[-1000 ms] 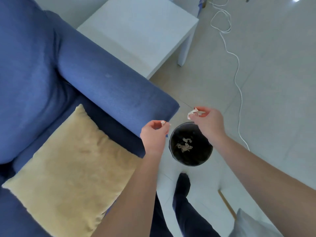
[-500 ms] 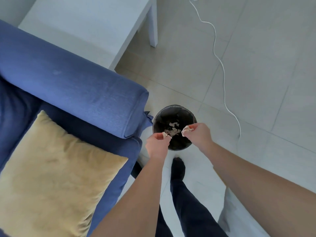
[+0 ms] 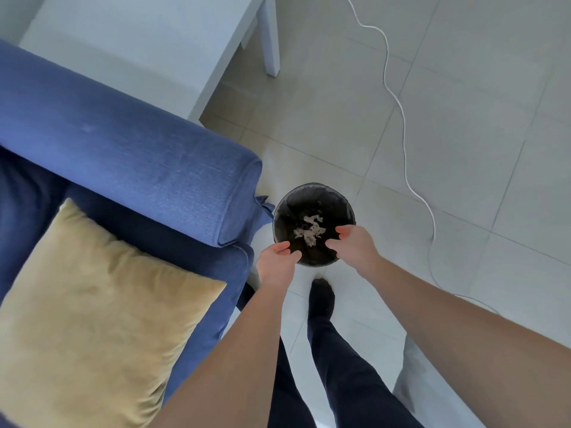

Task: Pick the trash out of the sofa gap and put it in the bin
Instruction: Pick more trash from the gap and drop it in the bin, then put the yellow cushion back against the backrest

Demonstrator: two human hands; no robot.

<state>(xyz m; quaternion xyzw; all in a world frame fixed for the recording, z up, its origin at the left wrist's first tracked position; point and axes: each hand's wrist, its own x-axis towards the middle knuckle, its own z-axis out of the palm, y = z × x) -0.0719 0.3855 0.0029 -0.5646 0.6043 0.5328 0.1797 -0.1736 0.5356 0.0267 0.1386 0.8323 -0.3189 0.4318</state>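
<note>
The trash [image 3: 310, 230] — pale, crumpled scraps — lies at the bottom of the black bin [image 3: 312, 193], a round tub standing on the tiled floor [image 3: 463, 156] just off the sofa's end. No scrap shows in either hand.

Both hands hang over the bin's near rim. The left hand [image 3: 277, 264] sits at about seven o'clock from the bin's centre, its fingers loosely spread and slightly curled, nothing between them. The right hand [image 3: 355, 246] sits at about four o'clock, thumb and fingers parted with a clear gap, likewise empty. Held this way, right above the opening, anything let go would fall straight in rather than onto the floor — so the drop looks done for this load.

The blue sofa [image 3: 133, 168] lies at nine o'clock from the bin, its armrest end almost beside the rim, which keeps the carry from gap to bin short. A yellow cushion [image 3: 92, 304] rests on the seat at about eight o'clock. A white side table [image 3: 148, 41] stands at eleven o'clock, and a white cable [image 3: 401, 118] trails across the tiles at one to three o'clock. The sofa gap itself is not visible, so whether more trash remains there I cannot tell.
</note>
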